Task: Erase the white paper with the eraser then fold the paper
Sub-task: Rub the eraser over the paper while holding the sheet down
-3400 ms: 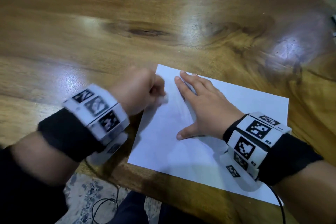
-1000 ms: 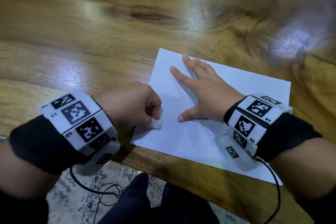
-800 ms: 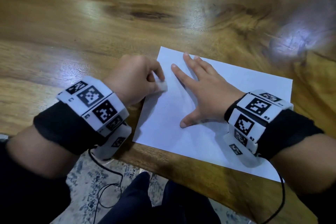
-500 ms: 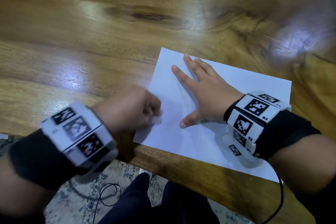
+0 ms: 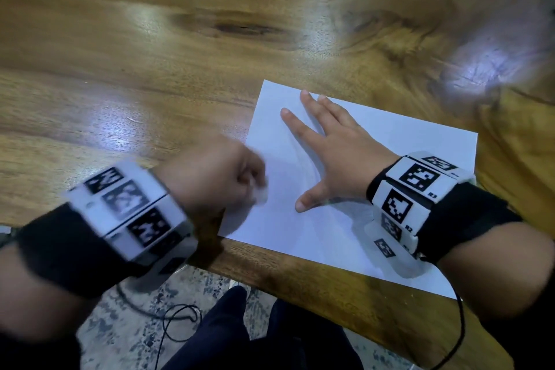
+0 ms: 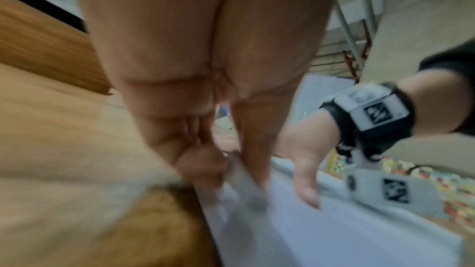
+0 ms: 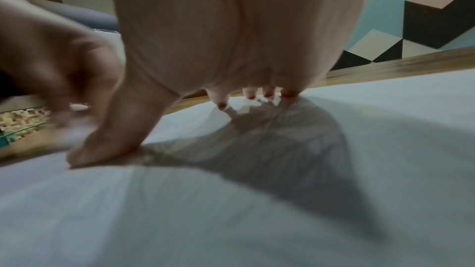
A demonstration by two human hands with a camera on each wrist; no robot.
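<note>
Readable text showing only on right wrist band (image 5: 411, 195), seen from head view — small black labels "R3" and "R2" sitting beside its square black-and-white marker codes, "R3" on farther panel, "R2" on nearer one. Left wrist band (image 5: 129, 207) carrying similar marker codes — blurring too much for any label to be read. White paper (image 5: 390, 144) showing no legible writing.
</note>
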